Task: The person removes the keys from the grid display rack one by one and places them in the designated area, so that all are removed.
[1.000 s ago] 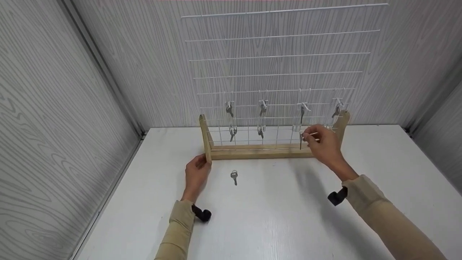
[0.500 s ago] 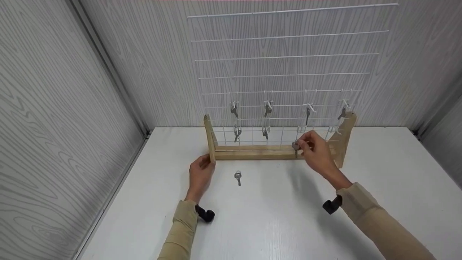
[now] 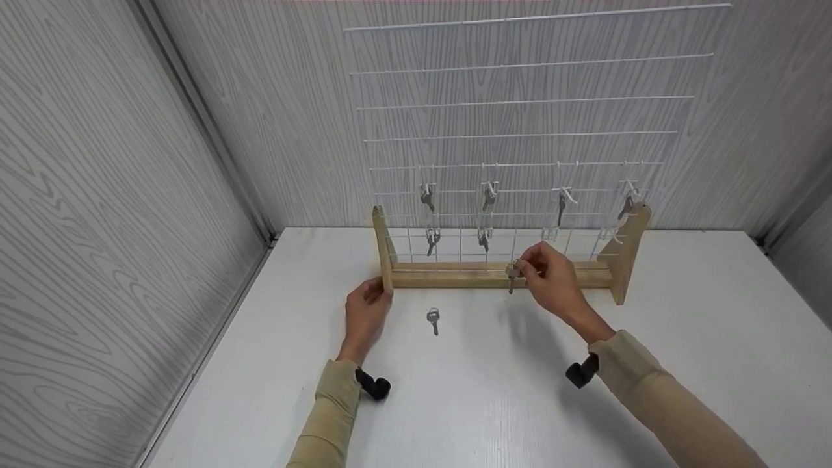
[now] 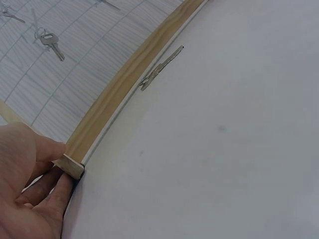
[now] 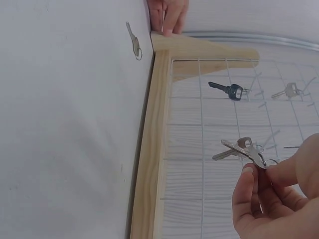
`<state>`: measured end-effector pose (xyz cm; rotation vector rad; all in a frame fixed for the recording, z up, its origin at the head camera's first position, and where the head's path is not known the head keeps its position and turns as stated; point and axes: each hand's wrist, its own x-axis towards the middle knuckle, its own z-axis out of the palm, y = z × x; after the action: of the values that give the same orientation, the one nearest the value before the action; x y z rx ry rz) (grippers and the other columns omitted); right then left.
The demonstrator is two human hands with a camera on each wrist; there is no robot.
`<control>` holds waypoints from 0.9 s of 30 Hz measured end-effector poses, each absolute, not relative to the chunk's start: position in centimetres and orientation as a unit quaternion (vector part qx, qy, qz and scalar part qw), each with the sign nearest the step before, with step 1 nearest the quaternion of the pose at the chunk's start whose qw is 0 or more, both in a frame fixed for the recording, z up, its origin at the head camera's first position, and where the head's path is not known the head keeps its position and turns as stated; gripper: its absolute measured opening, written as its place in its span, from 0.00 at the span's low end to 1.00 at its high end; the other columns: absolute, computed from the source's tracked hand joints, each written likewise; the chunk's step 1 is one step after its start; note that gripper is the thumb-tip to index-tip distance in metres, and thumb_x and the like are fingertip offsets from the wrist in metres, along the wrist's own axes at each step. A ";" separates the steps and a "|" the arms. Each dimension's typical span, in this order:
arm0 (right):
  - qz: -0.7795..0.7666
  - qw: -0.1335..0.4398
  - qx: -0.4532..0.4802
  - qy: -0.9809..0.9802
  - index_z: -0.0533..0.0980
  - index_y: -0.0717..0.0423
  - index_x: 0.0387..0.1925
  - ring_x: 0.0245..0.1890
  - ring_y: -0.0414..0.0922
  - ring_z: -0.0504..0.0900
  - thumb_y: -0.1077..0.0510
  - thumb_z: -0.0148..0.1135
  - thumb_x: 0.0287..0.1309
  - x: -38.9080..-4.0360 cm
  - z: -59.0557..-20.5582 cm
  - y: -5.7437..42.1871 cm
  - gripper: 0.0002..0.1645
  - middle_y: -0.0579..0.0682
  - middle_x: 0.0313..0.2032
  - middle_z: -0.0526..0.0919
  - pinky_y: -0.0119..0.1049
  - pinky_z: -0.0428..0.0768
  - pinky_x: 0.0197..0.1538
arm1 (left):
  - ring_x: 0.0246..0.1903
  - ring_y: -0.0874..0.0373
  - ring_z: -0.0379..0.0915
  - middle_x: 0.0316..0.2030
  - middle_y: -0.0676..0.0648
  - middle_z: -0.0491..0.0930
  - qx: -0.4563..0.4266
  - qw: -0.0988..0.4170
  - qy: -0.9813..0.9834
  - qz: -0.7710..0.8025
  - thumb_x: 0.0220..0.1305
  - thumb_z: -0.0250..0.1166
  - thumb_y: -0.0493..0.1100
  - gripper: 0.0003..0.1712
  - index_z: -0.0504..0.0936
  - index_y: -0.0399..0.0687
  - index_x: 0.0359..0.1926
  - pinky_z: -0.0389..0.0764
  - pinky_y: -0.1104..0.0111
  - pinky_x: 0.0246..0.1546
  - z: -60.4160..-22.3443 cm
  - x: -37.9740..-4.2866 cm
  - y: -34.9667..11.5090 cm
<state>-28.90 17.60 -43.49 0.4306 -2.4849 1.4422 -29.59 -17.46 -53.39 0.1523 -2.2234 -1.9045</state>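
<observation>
My right hand [image 3: 551,279] pinches a metal key [image 5: 246,152] by its ring end, in front of the wire grid and above the wooden base bar [image 3: 448,279]. The left hand [image 3: 365,315] grips the front end of the stand's left wooden side [image 3: 383,250], fingers and thumb around it in the left wrist view. A second key [image 3: 433,318] with a small ring lies on the white table, just right of the left hand. Several keys hang from white hooks on the grid, among them an upper-left key [image 3: 427,198] and a dark key [image 5: 232,91].
The white wire grid [image 3: 520,136] rises behind the hands. Two lower-right hooks [image 3: 611,235] carry no key. The stand's right wooden side [image 3: 630,253] stands beyond the right hand. Grey wood-grain panels [image 3: 162,214] enclose the white table [image 3: 468,403].
My right hand has drawn the key off the lower hook area, moving left and toward me. The left hand keeps its hold on the stand. The head view has shifted slightly.
</observation>
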 end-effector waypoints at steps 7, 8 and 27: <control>0.490 0.092 0.146 -0.854 0.79 0.64 0.45 0.39 0.49 0.86 0.64 0.61 0.75 -28.9 -44.0 16.3 0.05 0.60 0.42 0.89 0.31 0.80 0.39 | 0.66 0.47 0.79 0.62 0.38 0.83 0.046 0.107 -0.760 -0.639 0.75 0.66 0.38 0.22 0.81 0.38 0.66 0.80 0.56 0.67 -53.7 -29.7 -17.6; 0.491 0.090 0.147 -0.854 0.80 0.64 0.45 0.38 0.49 0.86 0.63 0.62 0.75 -29.0 -44.1 16.1 0.05 0.60 0.42 0.89 0.31 0.80 0.38 | 0.65 0.47 0.79 0.62 0.39 0.83 0.046 0.107 -0.761 -0.638 0.75 0.66 0.38 0.21 0.81 0.39 0.66 0.81 0.56 0.67 -53.7 -29.7 -17.6; 0.531 0.059 0.148 -0.832 0.86 0.64 0.45 0.39 0.60 0.89 0.65 0.67 0.71 -29.3 -46.1 12.7 0.06 0.58 0.38 0.90 0.28 0.86 0.36 | 0.65 0.46 0.79 0.61 0.39 0.84 0.047 0.108 -0.760 -0.639 0.74 0.66 0.39 0.22 0.81 0.39 0.66 0.80 0.55 0.67 -53.1 -29.3 -17.3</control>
<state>-29.25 12.69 -46.08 0.4470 -2.5211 1.6098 -29.28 -17.29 -53.09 0.1377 -2.2358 -1.8813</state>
